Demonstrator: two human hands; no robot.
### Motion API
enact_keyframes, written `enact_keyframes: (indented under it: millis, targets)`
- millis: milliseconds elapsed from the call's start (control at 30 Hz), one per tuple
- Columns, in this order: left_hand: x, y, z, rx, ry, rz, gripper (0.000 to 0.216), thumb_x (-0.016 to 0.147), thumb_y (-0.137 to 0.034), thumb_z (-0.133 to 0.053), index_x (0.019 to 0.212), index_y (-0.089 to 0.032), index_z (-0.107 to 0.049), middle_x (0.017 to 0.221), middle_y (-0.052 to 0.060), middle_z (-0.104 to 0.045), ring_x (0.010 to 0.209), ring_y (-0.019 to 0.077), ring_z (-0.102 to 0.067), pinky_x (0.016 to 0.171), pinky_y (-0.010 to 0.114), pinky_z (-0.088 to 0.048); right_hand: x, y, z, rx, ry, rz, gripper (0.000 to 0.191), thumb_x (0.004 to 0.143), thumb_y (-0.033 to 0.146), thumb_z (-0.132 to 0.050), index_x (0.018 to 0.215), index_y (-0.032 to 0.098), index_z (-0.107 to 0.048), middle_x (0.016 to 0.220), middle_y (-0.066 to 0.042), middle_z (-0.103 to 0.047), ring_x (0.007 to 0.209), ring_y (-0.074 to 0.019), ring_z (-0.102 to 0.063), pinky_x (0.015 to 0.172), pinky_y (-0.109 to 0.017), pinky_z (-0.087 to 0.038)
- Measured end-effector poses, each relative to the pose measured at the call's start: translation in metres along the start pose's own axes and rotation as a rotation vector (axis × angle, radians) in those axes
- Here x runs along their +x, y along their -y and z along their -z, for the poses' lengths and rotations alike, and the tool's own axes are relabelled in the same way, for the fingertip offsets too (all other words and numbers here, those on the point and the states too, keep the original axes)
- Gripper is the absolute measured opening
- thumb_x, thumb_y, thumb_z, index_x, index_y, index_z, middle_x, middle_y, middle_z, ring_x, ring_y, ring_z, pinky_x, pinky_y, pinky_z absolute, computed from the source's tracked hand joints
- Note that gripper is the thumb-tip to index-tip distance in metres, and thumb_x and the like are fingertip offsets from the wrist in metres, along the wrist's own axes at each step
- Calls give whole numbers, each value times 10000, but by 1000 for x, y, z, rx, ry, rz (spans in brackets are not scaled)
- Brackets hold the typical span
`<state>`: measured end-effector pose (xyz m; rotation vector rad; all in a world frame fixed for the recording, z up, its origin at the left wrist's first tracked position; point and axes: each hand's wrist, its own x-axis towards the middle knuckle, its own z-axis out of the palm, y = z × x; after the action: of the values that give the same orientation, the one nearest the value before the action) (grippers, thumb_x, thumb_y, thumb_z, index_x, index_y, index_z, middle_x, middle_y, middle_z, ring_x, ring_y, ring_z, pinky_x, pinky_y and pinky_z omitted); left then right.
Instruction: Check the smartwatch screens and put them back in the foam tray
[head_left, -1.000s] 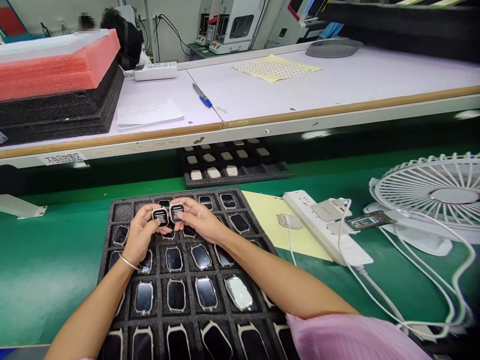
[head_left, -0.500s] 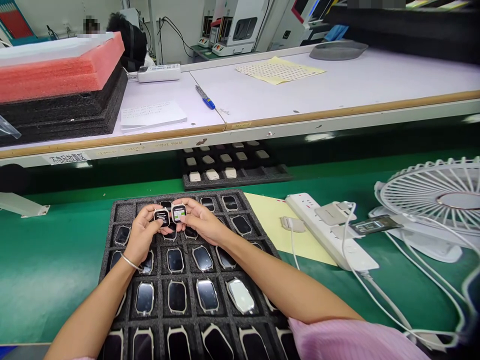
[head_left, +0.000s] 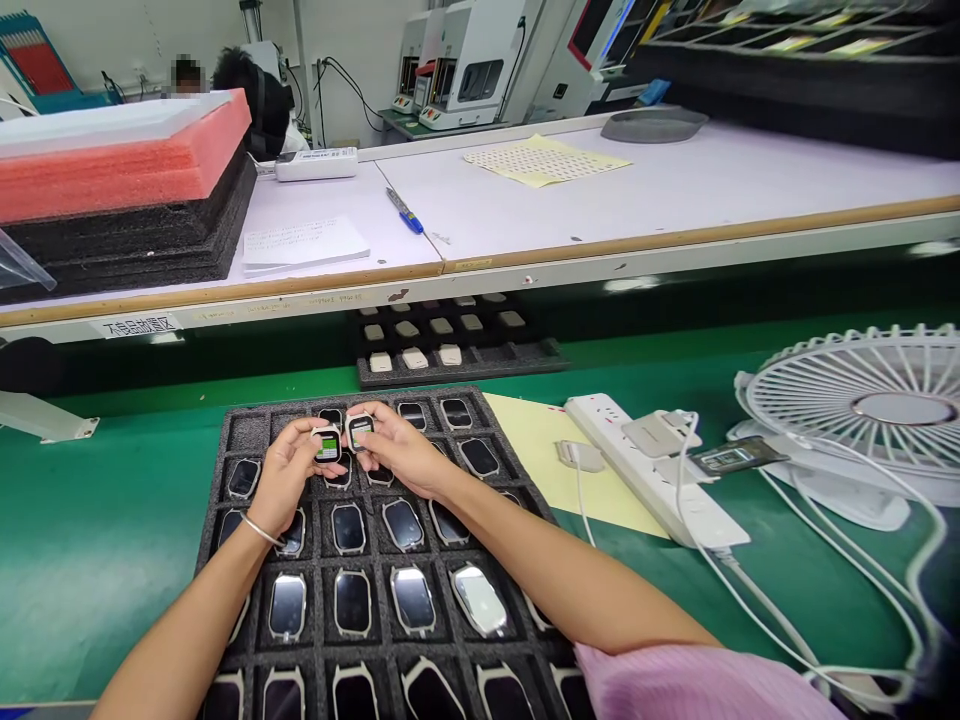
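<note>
My left hand (head_left: 289, 470) grips a smartwatch without a strap (head_left: 327, 446), its lit screen showing green and white. In my right hand (head_left: 401, 447) is a second strapless smartwatch (head_left: 360, 431), also lit with a white and green display, my thumb at its screen. The two watches sit side by side above the far part of a black foam tray (head_left: 322, 555). Dark-screened watches (head_left: 352, 603) fill many of its compartments, and one (head_left: 480, 600) reflects bright light. My hands partly hide the watches beneath them.
Right of the tray lie yellow paper (head_left: 517, 430), a white power strip (head_left: 652, 470) with cables, and a white fan (head_left: 862, 410). Behind, another foam tray (head_left: 465, 370) with pale pieces sits under a raised shelf (head_left: 525, 225). Foam sheets (head_left: 120, 180) are stacked on the shelf's left.
The left watch's screen has gone from dark with text to green and white. Both hands keep hold of their watches, and the camera view has shifted slightly.
</note>
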<state>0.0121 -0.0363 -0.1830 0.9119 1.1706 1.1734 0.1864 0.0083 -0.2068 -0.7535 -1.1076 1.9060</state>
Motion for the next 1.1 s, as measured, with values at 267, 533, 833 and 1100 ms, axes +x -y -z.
enact_keyframes:
  millis: [267, 533, 833, 1100]
  targets:
    - [-3, -3, 1, -44, 33, 19, 389, 759, -386, -678, 1057, -156, -579, 931, 79, -736, 661, 216, -730, 665, 329, -556, 0, 1, 1, 73, 9, -25, 467, 726, 421, -819, 1049, 209, -557, 821, -4, -695, 513, -94, -553, 513, -236, -386]
    - [-4, -6, 0, -28, 44, 10, 360, 726, -317, -678, 1040, -169, -580, 916, 51, -742, 646, 206, -726, 649, 321, -562, 0, -2, 2, 18, 12, 3, 426, 763, 385, -784, 1063, 203, -541, 820, -5, -684, 518, -88, -541, 519, -230, -382]
    - [-3, -4, 0, -8, 15, 6, 387, 720, -337, -721, 1040, -170, -582, 899, 35, -728, 626, 201, -726, 622, 306, -566, -1, 1, 1, 22, 37, 12, 395, 753, 283, -762, 1072, 201, -543, 838, -2, -671, 526, -83, -542, 524, -225, -393]
    - [-3, -4, 1, -59, 18, -9, 365, 724, -321, -694, 1042, -170, -595, 883, 44, -722, 636, 204, -717, 636, 324, -558, -1, 2, 2, 75, 68, 0, 409, 750, 296, -784, 1079, 204, -560, 885, -24, -707, 572, -107, -605, 578, -254, -473]
